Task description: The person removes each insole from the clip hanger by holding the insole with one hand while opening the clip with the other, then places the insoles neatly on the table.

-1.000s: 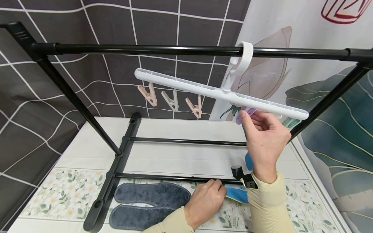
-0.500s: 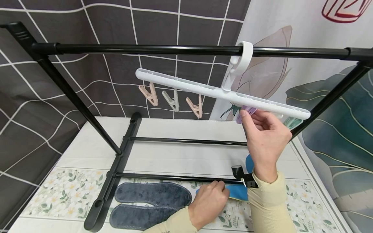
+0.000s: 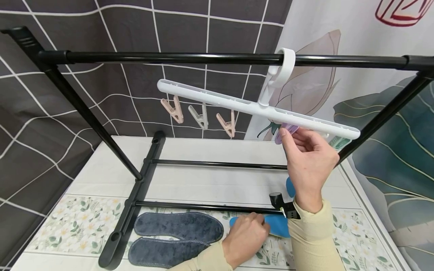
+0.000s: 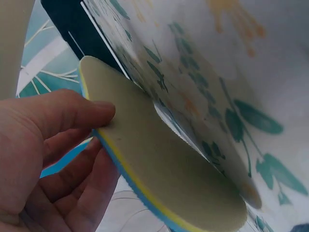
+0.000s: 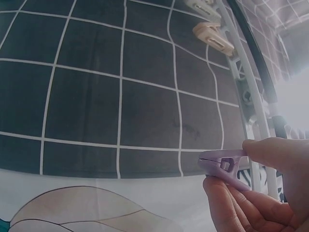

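The left hand [image 3: 246,238], near, pinches a long flat blue-and-beige insole [image 4: 164,150]; the right hand [image 3: 310,162], farther right, pinches a purple plastic clothespin [image 5: 231,174].

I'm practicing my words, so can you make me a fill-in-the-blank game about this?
The right hand pinches a ____ clip.
The white hanger hooks over a ____ bar.
____ clips hang from the hanger's left half.
In the head view, the left hand holds an insole that looks ____.

Missing words: purple, black, three, blue.
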The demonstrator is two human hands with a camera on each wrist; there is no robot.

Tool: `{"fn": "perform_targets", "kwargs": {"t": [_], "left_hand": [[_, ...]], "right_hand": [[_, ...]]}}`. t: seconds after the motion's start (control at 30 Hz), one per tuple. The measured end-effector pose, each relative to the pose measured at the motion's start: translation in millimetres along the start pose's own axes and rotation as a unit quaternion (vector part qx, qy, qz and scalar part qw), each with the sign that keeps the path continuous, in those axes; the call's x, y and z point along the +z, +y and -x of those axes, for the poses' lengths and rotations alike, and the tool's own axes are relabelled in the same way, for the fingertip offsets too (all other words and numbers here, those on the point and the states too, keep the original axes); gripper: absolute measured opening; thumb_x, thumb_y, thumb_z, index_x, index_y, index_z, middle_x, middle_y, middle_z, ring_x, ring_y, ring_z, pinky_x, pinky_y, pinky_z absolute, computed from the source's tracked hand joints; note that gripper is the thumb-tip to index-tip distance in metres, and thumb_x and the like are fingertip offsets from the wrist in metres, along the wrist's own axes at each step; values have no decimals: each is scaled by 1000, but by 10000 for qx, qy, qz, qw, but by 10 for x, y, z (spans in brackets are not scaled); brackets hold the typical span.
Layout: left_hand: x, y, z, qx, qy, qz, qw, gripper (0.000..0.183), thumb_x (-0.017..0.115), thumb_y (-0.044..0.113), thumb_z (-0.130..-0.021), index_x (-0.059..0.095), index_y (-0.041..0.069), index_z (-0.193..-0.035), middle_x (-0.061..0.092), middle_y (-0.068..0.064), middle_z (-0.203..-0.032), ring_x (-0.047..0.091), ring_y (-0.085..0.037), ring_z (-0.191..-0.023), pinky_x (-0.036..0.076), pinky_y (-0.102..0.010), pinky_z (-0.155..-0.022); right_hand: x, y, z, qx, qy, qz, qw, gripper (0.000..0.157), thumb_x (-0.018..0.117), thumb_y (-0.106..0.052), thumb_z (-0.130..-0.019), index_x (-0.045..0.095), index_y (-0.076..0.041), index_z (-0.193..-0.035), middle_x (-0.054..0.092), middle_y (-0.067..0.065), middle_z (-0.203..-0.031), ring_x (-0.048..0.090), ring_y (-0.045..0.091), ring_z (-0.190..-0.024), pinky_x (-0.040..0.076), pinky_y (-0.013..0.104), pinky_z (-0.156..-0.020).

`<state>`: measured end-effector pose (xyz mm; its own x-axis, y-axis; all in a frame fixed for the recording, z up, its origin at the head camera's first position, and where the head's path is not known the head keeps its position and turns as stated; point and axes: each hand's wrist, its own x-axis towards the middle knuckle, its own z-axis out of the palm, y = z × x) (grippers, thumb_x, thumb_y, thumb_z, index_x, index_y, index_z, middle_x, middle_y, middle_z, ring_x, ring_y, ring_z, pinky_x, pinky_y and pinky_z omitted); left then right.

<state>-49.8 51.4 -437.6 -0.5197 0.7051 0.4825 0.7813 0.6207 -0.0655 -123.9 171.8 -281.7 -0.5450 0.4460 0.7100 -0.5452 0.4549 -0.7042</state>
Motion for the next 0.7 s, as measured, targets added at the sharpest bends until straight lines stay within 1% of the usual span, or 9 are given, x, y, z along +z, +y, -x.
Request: {"fn": "perform_targets", "kwargs": {"t": [0.13,0.23,0.3,0.37,0.47,0.57,0.7], "left_hand": [[6,11,-2,14,-145,37,9999,14,67,8,-79,67,19,-70,55,4,-69,52,-6,-61,45,-18,-44],[10,19,-4,119,-217,-141,9996,15,66,10,-77,66,21,-68,55,5,-67,50,-6,-59,43,-19,-43],[15,22,-4,240,-266,-253,9990,16,65,10,-75,65,23,-66,54,6,-65,48,-5,-56,41,-19,-41],[27,25,0,378,-329,-343,9982,17,65,11,-74,65,25,-64,53,7,-64,46,-6,-54,38,-19,-39],[44,27,0,479,-426,-290,9975,20,65,11,-75,65,27,-62,52,7,-61,44,-6,-51,36,-20,-38],[57,27,-3,464,-522,-218,9973,22,65,11,-76,66,27,-61,52,7,-61,45,-6,-50,38,-21,-39],[60,21,-2,410,-724,-142,9964,23,65,12,-77,66,28,-60,52,7,-60,48,-6,-51,39,-21,-40]], "right_hand": [[7,-30,2,66,9,49,10000,24,76,-15,-75,72,2,-92,70,12,-83,68,12,-68,53,20,-63],[17,-41,5,220,45,62,9997,24,76,-15,-74,72,0,-92,70,13,-84,67,10,-69,53,18,-63],[14,-32,4,236,44,50,9997,24,77,-16,-74,72,-1,-92,70,11,-84,67,10,-69,53,18,-63],[11,-15,5,199,31,31,9998,24,77,-17,-74,73,-2,-92,70,10,-84,68,11,-69,53,19,-63],[-1,19,6,8,-22,0,10000,25,76,-20,-75,73,-3,-93,71,8,-84,68,14,-69,53,21,-63],[-6,39,7,-116,-54,22,9999,25,75,-21,-76,73,-3,-94,71,6,-84,68,15,-69,54,22,-63],[2,40,5,-22,-10,-5,10000,24,76,-19,-75,73,-3,-93,71,8,-83,68,15,-69,53,21,-63]]}}
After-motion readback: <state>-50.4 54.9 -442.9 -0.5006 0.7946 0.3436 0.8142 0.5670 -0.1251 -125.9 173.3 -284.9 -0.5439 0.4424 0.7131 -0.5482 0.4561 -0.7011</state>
